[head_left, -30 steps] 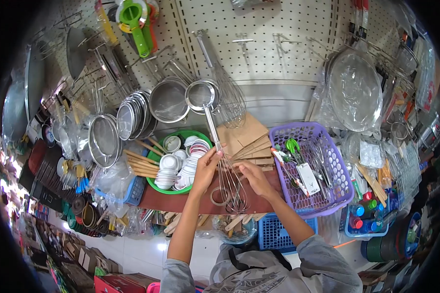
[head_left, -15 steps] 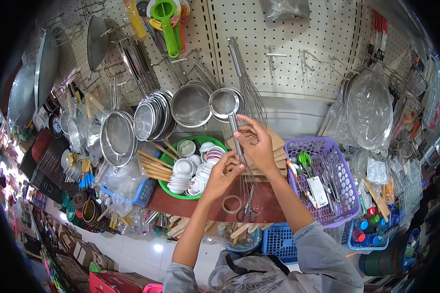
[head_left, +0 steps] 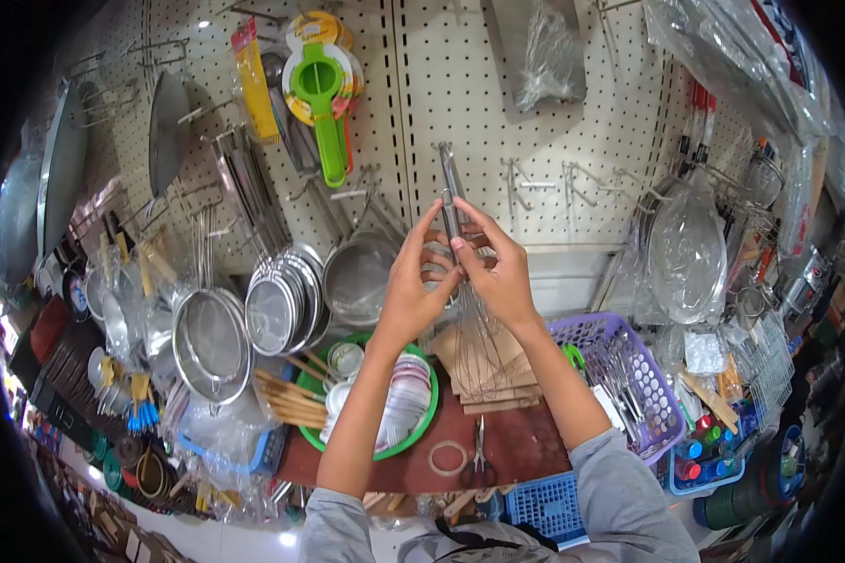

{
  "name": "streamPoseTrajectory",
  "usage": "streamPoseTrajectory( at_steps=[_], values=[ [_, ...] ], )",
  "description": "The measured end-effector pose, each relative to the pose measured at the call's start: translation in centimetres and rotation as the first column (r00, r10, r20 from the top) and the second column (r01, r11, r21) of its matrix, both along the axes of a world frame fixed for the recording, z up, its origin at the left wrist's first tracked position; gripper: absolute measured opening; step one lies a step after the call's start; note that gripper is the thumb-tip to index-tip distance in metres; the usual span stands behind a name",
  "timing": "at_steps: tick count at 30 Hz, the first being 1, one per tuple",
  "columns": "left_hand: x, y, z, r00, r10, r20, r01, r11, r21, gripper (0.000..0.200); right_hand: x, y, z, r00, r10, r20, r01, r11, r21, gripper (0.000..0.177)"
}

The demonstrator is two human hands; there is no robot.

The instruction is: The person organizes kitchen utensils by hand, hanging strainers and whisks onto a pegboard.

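A wire whisk (head_left: 452,223) hangs head down between my two hands, held by its metal handle in front of the pegboard. My left hand (head_left: 413,291) closes on the handle from the left, fingers curled and partly hidden behind it. From the right, my right hand (head_left: 498,281) pinches the same handle with thumb and fingers. Just behind is the handle of another whisk (head_left: 448,169) on a pegboard hook; their wire loops overlap, so I cannot separate them. To the left hang metal strainers (head_left: 359,277), partly covered by my left hand.
Below, a red-brown table (head_left: 526,448) carries flat cardboard pieces (head_left: 474,361), scissors (head_left: 480,464), a tape roll (head_left: 448,458) and a green basin (head_left: 432,413) of small white dishes. A purple basket (head_left: 662,375) of utensils stands right. A green squeezer (head_left: 321,84) hangs above left.
Both hands have risen with the whisk towards the pegboard hook. My left hand has moved up the handle, level with the right. The view has tilted upward.
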State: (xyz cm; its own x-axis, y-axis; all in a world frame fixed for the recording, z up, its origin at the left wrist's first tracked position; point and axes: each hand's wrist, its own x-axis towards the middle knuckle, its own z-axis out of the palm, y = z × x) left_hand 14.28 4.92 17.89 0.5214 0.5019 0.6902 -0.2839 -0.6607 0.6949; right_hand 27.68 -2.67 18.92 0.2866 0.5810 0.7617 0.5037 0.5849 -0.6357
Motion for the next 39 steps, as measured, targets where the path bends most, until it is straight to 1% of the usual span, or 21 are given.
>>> streamPoseTrajectory(
  at_steps=[4,9,12,13,19,24,27,30,33,36,39],
  values=[
    [1.2,1.9,2.3,0.999,-0.006,0.047,0.002,0.998,0.069,0.093,0.8,1.6,2.7,0.998,-0.048,0.047,0.047,0.999,0.017,0.049],
    [3.2,3.9,3.4,0.989,-0.091,0.114,0.085,0.995,0.061,0.091,1.7,2.7,4.4,0.98,-0.165,0.109,0.158,0.985,0.066,0.049],
    [3.9,4.3,3.4,0.983,-0.105,0.153,0.103,0.994,0.022,0.092,2.1,3.1,4.6,0.979,-0.164,0.125,0.152,0.984,0.095,0.048],
    [3.9,4.2,3.5,0.982,-0.107,0.155,0.106,0.994,0.01,0.092,2.0,2.8,4.9,0.978,-0.167,0.122,0.162,0.985,0.051,0.047],
    [4.3,4.2,3.3,0.969,-0.157,0.193,0.169,0.984,-0.05,0.088,2.1,2.6,4.9,0.97,-0.184,0.159,0.178,0.983,0.049,0.047],
    [4.3,4.6,3.1,0.974,-0.14,0.179,0.152,0.986,-0.06,0.086,1.9,2.6,5.0,0.972,-0.185,0.145,0.19,0.982,-0.019,0.049],
    [4.4,5.2,2.6,0.977,-0.131,0.17,0.143,0.988,-0.06,0.085,2.3,3.4,4.4,0.963,-0.207,0.172,0.205,0.978,0.028,0.049],
    [4.7,5.8,2.3,0.98,-0.124,0.159,0.138,0.987,-0.081,0.083,2.4,3.9,4.2,0.967,-0.204,0.149,0.211,0.977,-0.033,0.049],
    [5.1,6.4,2.0,0.982,-0.109,0.151,0.123,0.988,-0.089,0.082,2.9,4.8,3.9,0.969,-0.199,0.145,0.208,0.977,-0.049,0.049],
    [5.7,7.2,1.8,0.98,-0.117,0.162,0.135,0.985,-0.104,0.082,3.7,5.8,3.4,0.959,-0.218,0.179,0.213,0.976,0.045,0.048],
    [6.3,8.0,1.7,0.975,-0.142,0.169,0.16,0.982,-0.101,0.082,3.8,5.8,4.0,0.957,-0.235,0.173,0.24,0.971,-0.012,0.047]
  ],
)
